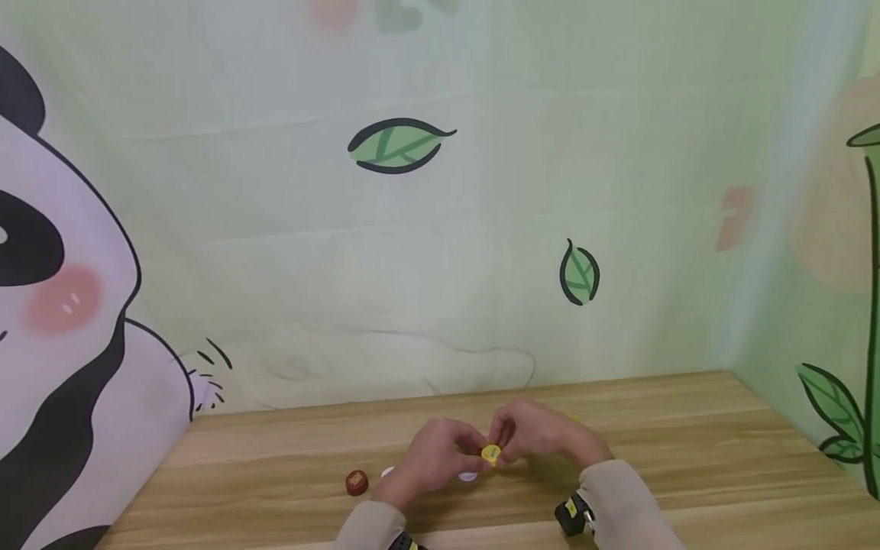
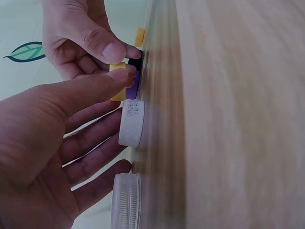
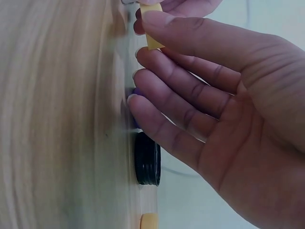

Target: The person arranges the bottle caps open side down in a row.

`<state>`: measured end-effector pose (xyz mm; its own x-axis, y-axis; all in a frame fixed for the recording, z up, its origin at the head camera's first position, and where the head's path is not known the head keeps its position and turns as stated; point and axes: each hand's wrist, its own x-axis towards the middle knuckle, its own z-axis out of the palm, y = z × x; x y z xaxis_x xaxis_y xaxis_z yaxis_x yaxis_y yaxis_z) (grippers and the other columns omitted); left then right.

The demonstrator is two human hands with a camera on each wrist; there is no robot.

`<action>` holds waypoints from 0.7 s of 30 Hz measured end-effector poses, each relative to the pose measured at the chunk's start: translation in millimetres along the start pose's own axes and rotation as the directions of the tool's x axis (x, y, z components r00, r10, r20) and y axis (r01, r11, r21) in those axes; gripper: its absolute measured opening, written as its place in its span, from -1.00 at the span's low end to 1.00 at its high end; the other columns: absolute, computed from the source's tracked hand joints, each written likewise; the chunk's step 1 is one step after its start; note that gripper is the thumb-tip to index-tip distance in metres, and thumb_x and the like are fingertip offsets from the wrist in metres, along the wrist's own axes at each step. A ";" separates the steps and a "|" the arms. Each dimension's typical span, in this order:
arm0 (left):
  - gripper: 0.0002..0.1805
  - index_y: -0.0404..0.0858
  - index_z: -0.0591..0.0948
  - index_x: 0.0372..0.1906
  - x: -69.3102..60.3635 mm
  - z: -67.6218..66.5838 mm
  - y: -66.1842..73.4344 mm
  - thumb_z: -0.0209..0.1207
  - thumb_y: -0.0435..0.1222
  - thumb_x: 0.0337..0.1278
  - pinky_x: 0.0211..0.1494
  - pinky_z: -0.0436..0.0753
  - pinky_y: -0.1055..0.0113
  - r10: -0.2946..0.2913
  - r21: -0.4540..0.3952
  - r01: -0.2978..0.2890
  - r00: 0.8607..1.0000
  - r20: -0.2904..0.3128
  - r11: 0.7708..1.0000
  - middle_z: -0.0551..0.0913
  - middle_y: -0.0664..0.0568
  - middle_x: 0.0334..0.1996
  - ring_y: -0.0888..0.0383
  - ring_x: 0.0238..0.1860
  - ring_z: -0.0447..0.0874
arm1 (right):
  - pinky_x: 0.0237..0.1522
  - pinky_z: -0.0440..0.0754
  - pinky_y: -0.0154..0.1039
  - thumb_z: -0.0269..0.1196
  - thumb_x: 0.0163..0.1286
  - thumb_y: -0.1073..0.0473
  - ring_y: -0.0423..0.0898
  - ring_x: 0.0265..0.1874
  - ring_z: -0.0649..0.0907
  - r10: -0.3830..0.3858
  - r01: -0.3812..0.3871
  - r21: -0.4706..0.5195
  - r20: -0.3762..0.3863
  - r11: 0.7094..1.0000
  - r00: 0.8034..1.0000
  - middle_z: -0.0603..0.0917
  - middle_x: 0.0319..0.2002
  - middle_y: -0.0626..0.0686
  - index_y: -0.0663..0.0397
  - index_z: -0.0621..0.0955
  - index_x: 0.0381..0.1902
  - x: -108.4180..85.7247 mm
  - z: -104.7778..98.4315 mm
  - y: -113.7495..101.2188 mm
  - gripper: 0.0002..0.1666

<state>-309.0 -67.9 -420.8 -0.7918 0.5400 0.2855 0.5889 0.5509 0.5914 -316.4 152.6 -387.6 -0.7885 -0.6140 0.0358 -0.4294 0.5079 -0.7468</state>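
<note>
Both hands hold one small yellow cap (image 1: 491, 454) between them, just above the wooden table. The left hand (image 1: 433, 460) pinches its left side with thumb and finger, and the right hand (image 1: 539, 431) pinches the other side. In the left wrist view the yellow cap (image 2: 117, 82) stands on edge between the thumbs, beside a white ridged cap (image 2: 131, 123) with printed text. The left hand's other fingers (image 2: 90, 152) spread behind that white cap. In the right wrist view the right hand's lower fingers (image 3: 167, 129) extend near a purple cap (image 3: 137, 91), mostly hidden.
A dark red cap (image 1: 357, 482) lies left of the hands on the wooden table (image 1: 261, 458). The right wrist view has a black cap (image 3: 147, 159) and an orange-yellow cap (image 3: 149, 221). A clear-rimmed white cap (image 2: 126, 202) stands nearest the left wrist. Printed cloth (image 1: 481, 229) rises behind.
</note>
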 end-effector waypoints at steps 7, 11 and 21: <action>-0.83 -0.13 0.85 -0.24 -0.5 1.5 0.3 0.58 -0.25 0.03 -0.06 0.63 0.35 -0.006 0.019 0.006 1.000 0.002 1.000 0.84 0.21 -0.34 0.32 -0.27 0.76 | -0.27 0.61 -0.33 0.54 0.13 0.47 -0.18 -0.35 0.64 0.011 -0.011 -0.005 0.019 1.000 1.000 0.72 -0.35 -0.02 0.20 0.67 -0.26 -0.3 0.9 1.5 -0.72; -0.83 -0.14 0.86 -0.24 -0.4 1.4 0.9 0.58 -0.26 0.04 -0.07 0.63 0.36 -0.010 0.019 0.010 1.000 0.007 1.000 0.84 0.20 -0.34 0.29 -0.25 0.77 | -0.30 0.61 -0.33 0.54 0.12 0.47 -0.17 -0.35 0.64 0.016 -0.016 -0.006 0.019 1.000 1.000 0.71 -0.35 -0.01 0.20 0.67 -0.26 -0.4 0.9 0.5 -0.71; -0.83 -0.14 0.86 -0.26 -0.6 2.6 2.4 0.60 -0.26 0.02 -0.09 0.62 0.37 -0.020 0.041 0.019 1.000 0.024 0.999 0.83 0.20 -0.34 0.33 -0.24 0.72 | -0.32 0.60 -0.32 0.54 0.10 0.48 -0.15 -0.36 0.64 0.025 -0.024 -0.023 0.018 0.999 1.000 0.71 -0.36 0.00 0.19 0.67 -0.28 -1.0 3.7 1.7 -0.71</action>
<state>-306.7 -65.3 -421.5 -0.7990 0.5442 0.2557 0.5803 0.5865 0.5651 -314.6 151.9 -391.3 -0.7907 -0.6122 0.0050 -0.4202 0.5366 -0.7318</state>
